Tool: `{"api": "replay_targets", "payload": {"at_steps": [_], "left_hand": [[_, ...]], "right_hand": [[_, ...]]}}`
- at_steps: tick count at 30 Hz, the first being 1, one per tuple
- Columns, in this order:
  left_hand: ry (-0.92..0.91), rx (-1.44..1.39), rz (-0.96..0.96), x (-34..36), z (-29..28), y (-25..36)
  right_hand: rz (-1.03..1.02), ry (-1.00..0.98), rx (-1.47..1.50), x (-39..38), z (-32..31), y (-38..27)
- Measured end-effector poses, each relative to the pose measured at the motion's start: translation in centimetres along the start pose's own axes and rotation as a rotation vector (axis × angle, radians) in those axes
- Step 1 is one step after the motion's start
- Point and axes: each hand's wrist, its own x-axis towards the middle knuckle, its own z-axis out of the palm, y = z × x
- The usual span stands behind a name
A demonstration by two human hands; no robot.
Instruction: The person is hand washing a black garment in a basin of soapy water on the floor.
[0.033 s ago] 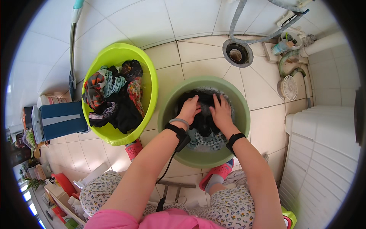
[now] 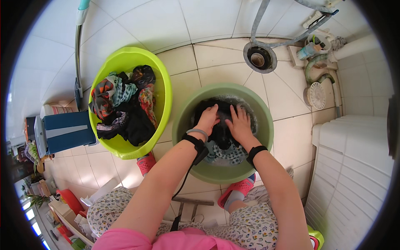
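A green basin (image 2: 264, 143) stands in front of me with sudsy water and wet laundry. In it lies a black garment (image 2: 216, 134), with a teal-and-white patterned cloth (image 2: 227, 154) at the near side. My left hand (image 2: 206, 121) is closed on the left part of the black garment, its fingers curled inward and partly hidden. My right hand (image 2: 240, 126) lies over the garment's right side with its fingers spread and stretched out. The fingers of both hands point toward each other and the far rim.
A lime-yellow tub (image 2: 166, 89) of mixed clothes stands to the left, beside a blue box (image 2: 68, 127). At the far right, a floor drain (image 2: 258, 60) takes a grey hose (image 2: 254, 25). White ribbed panels (image 2: 350, 166) stand on the right; a pink clog (image 2: 239, 189) shows below the basin.
My right hand has shifted slightly left, and its fingers sit a little differently on the black garment. My left hand stays almost in place.
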Motion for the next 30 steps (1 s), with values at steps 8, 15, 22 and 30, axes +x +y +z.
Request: {"api": "replay_targets", "payload": {"at_steps": [8, 15, 22, 30], "left_hand": [[-0.079, -0.091, -0.020, 0.6, -0.6, -1.7], [-0.105, -0.440, -0.120, -0.4, -1.4, -1.9], [-0.006, -0.521, -0.077, -3.2, 0.0, -4.8], [-0.195, -0.411, -0.144, -5.2, -0.9, -1.8]], "right_hand": [[0.386, -0.136, 0.255, 2.0, -1.2, -0.6], [0.230, -0.260, 0.895, -0.4, -2.4, -3.9], [0.158, 0.012, 0.676, -2.0, -5.7, -6.8], [0.103, 0.155, 0.674, -3.3, -6.0, -9.4]]}}
